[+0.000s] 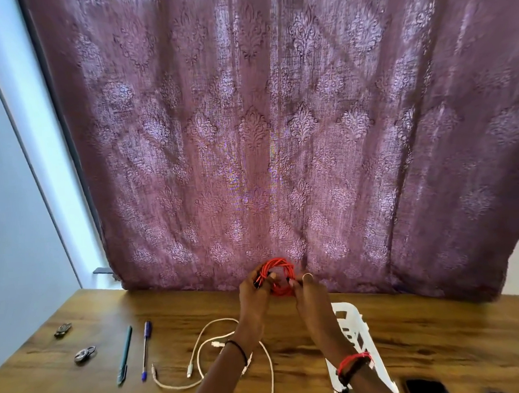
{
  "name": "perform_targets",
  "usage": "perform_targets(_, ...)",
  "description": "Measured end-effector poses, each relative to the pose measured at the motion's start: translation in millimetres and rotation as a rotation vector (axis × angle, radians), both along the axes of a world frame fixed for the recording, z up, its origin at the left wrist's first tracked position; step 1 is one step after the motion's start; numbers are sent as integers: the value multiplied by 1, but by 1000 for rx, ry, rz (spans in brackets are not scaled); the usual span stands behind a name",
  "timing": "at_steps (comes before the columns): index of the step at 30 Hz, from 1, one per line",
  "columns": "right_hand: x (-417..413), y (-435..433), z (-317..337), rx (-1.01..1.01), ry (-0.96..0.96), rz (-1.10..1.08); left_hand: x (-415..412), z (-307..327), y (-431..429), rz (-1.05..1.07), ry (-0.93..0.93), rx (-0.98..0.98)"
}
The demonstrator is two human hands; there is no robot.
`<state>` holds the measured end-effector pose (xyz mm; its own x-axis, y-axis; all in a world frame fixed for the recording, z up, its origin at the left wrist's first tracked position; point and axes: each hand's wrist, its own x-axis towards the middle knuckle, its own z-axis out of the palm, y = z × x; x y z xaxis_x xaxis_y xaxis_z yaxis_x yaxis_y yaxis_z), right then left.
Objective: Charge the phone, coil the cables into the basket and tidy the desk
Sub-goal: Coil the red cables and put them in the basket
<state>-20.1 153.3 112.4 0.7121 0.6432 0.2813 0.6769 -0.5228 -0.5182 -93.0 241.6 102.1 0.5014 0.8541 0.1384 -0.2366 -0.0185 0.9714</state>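
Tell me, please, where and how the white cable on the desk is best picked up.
Pinch the white cable just behind its free plug, coming down from above: it lies flat in loose loops on the desk, and that end is uncovered.

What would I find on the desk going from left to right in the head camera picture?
On the desk: small metal piece → round metal piece → green pen → blue pen → white cable → white basket → black phone.

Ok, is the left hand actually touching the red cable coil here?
Touching. The head view shows the left hand gripping the red cable coil, its fingers curled round the strands.
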Motion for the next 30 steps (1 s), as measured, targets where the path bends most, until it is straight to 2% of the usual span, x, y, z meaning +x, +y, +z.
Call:
perform_targets(4,7,-10,-3,376,252,166,-5,-2,9,9,-45,-148)
perform_targets(6,13,-14,-3,465,440,254,-7,-4,15,-79,-78,-234)
perform_targets(9,24,-19,-1,491,681,322,-9,-4,20,-220,-145,-370)
perform_targets(15,19,-16,-10,572,752,187,-2,-6,9,-216,-191,-394)
perform_targets(21,8,-7,-18,714,963,94,3,-5,-5,-130,-251,-376)
perform_targets(26,4,-5,-16,811,1021,21,5,-6,-17,-118,-291,-392)
perform_targets(30,15,-13,-16,796,1016,1,1,-7,-20,-164,-155,-437)
